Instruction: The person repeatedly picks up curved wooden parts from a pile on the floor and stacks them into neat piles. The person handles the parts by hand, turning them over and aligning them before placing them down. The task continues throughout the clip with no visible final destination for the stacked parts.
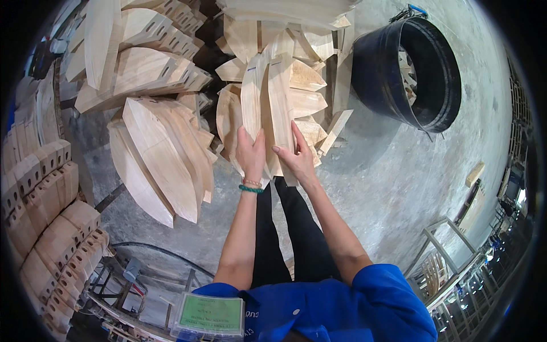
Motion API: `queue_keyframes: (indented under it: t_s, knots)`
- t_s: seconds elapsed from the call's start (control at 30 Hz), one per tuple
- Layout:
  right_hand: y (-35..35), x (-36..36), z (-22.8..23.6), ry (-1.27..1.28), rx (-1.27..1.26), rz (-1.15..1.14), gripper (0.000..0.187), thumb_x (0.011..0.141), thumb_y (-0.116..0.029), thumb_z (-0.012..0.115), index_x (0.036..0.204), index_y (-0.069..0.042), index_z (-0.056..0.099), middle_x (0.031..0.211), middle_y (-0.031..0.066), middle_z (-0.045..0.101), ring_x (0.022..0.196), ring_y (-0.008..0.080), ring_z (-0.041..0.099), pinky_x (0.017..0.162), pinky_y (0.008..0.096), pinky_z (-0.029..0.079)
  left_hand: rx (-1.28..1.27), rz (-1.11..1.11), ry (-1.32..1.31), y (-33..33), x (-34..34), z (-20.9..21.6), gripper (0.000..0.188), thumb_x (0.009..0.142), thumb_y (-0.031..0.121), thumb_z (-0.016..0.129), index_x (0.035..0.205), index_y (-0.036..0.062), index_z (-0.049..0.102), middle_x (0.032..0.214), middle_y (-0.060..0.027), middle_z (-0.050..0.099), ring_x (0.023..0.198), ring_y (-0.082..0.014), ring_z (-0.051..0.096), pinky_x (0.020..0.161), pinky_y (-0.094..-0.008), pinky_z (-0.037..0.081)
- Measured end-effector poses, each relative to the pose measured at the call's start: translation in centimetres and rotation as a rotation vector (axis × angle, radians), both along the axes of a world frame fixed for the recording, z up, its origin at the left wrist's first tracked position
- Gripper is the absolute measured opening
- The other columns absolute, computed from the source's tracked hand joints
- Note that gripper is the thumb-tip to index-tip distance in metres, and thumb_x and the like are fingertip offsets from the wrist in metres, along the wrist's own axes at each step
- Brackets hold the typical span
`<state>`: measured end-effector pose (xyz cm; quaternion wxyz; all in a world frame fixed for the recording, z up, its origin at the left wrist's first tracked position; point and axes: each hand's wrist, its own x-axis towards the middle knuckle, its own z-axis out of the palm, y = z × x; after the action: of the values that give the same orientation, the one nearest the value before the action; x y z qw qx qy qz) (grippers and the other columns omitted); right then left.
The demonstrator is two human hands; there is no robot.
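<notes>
Extending ahead of a blue shirt (285,310), both forearms reach over black trousers (305,236) to two curved wooden slats held side by side. The left hand (250,153), with a green bead bracelet (250,189) at its wrist, pinches the near part of the left slat (250,100) between thumb and fingers. The right hand (299,162) has its own grip closed on the right slat (279,97), thumb across the upper face and index finger along the outer edge.

Both slats run away from the body beyond the grip, their long axes nearly parallel and pointing forward — each hand is nearest to the slat on its own side. A narrow, shadowed gap divides them. They look pale and smooth, with light grain and a gentle bow; the left slat carries a small dark mark near its far end.

Around and past them lies a pile of pointed wooden pieces (309,104). To the left, a stack of broad curved boards (159,151) rests on the concrete floor (387,188); farther out on the right — well apart from the hands — a round black bin (370,80) shows its open mouth.
</notes>
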<state>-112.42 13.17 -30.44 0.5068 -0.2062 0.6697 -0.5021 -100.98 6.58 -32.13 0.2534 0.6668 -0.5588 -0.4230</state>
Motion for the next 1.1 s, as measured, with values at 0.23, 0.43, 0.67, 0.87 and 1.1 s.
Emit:
queue_keyframes:
  t_s: [0.23,0.43,0.67,0.87,1.1]
  knots:
    - [-0.5,-2.2,1.7,-0.389,0.073,-0.103,0.079,0.083,-0.013,0.068,0.15,-0.003,0.026,0.135,0.0116,0.051,0.122,0.0169,0.051,0.102,0.0302,0.039,0.057,-0.029,-0.243,0.9,-1.4,2.9,0.05,0.084,0.02,0.067,0.128,0.0038,0.048,0.108,-0.0222,0.065,0.1,-0.0392,0.062,0.082,-0.0453,0.048]
    - [1.0,-1.6,1.0,-0.45,0.006,-0.107,0.077,0.084,-0.016,0.066,0.149,0.001,0.026,0.147,0.013,0.039,0.133,0.0194,0.041,0.108,0.0323,0.033,0.008,0.066,-0.211,1.8,-0.5,2.9,0.043,0.086,0.026,0.066,0.117,0.0013,0.051,0.103,-0.0223,0.065,0.097,-0.0381,0.063,0.078,-0.0442,0.048]
    - [1.1,1.6,0.2,0.12,0.037,0.025,0.085,0.078,-0.026,0.076,0.145,0.003,0.032,0.134,0.0209,0.05,0.121,0.0264,0.05,0.101,0.0363,0.04,0.072,0.024,-0.047,1.6,0.4,1.4,0.049,0.09,0.032,0.061,0.125,0.0012,0.047,0.098,-0.0262,0.066,0.092,-0.0427,0.063,0.076,-0.0463,0.049]
    - [2.5,3.1,4.2,0.593,0.12,0.232,0.086,0.065,-0.033,0.083,0.14,-0.011,0.047,0.123,0.0218,0.047,0.115,0.0372,0.049,0.096,0.0427,0.042,0.34,0.181,0.488,3.6,2.0,3.6,0.046,0.094,0.032,0.058,0.127,0.0016,0.047,0.112,-0.014,0.06,0.103,-0.0156,0.058,0.083,-0.0304,0.048]
    - [2.6,5.6,13.0,0.63,-0.083,0.383,0.09,0.064,-0.028,0.084,0.142,-0.007,0.042,0.135,0.0243,0.037,0.127,0.0376,0.039,0.102,0.0439,0.038,0.217,0.145,0.689,2.4,4.8,12.3,0.074,0.077,0.02,0.074,0.137,-0.0004,0.036,0.124,-0.0111,0.052,0.115,-0.0167,0.051,0.097,-0.0312,0.043]
